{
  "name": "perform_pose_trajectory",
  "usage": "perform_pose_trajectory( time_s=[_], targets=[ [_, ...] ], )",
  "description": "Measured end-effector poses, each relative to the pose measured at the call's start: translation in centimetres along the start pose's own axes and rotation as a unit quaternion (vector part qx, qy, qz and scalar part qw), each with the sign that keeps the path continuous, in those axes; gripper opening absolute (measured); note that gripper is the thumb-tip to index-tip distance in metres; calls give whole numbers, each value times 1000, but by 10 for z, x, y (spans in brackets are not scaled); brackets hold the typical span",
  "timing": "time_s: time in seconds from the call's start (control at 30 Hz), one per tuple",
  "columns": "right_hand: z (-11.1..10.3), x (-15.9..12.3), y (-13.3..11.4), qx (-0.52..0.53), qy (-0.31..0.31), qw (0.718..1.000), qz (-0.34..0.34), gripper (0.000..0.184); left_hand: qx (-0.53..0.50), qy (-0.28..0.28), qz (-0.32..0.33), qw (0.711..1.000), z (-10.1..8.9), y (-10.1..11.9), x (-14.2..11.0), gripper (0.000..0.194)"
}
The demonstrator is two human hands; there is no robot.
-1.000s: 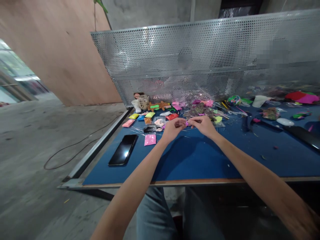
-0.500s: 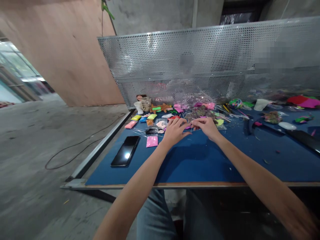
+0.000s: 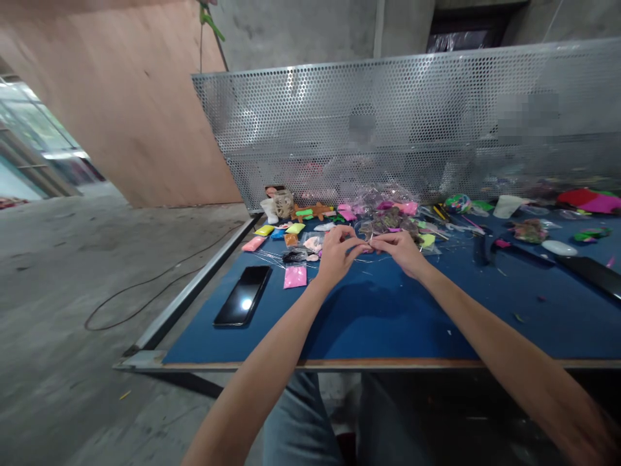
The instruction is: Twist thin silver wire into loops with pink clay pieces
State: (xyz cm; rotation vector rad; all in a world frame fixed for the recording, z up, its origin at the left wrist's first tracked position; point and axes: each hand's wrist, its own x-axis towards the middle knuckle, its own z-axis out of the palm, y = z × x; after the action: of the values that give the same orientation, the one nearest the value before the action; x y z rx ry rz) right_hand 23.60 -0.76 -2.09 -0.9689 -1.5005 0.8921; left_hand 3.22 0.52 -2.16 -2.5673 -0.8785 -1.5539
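ok so here's our tally: one left hand, one right hand, and one table for us. we've got at least six packets, but that pile is too jumbled for us to give an exact total lol. we also count one phone on the left, one black slab on the right, one white cup, one white oval, one multicolored ball and one woven ball. for the big stuff, we see one mesh screen and one wood panel.
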Motion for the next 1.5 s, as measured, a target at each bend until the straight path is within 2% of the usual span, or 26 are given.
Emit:
perform_pose_trajectory(
  time_s=[0.1, 0.17, 0.27, 0.33, 0.4, 0.7, 1.0, 1.13, 1.23, 1.33, 1.4, 1.5],
  targets=[
    [1, -2, -4, -23, -33, 999, -20, 20, -88, 69, -85, 990, 5, -2, 2, 29],
    [1, -4, -6, -46, -54, 996, -45, 20, -194, 87, -153, 965, 9, -3, 4, 43],
    [0, -6, -7, -91, -77, 990, -78, 21, -345, 22, -223, 911, 13, -3, 5, 45],
    [0, -7, -5, -116, -77, 986, -93, 21, -388, -25, -252, 886, 13, -2, 5, 37],
    [0, -6, -2, -117, -67, 986, -101, 21, -399, -39, -271, 875, 12, -1, 5, 34],
    [4, -4, 2, -38, -55, 996, -66, 25, -404, -42, -286, 868, 6, 5, 7, 35],
    [-1, -5, -10, -100, -66, 991, -66, 21, -381, -47, -269, 883, 3, 7, 8, 35],
    [3, -8, -10, -169, -51, 977, -122, 15, -385, -42, -318, 865, 5, 6, 7, 38],
    [7, -12, -11, -222, -26, 958, -177, 12, -411, -36, -358, 838, 6, 5, 7, 41],
    [11, -15, -12, -242, -7, 948, -207, 12, -451, -28, -362, 816, 7, 6, 7, 42],
    [11, -14, -11, -238, -3, 949, -205, 12, -446, -30, -352, 822, 7, 6, 6, 38],
    [10, -11, -7, -209, -10, 964, -164, 13, -394, -45, -317, 861, 6, 7, 5, 35]
  ],
)
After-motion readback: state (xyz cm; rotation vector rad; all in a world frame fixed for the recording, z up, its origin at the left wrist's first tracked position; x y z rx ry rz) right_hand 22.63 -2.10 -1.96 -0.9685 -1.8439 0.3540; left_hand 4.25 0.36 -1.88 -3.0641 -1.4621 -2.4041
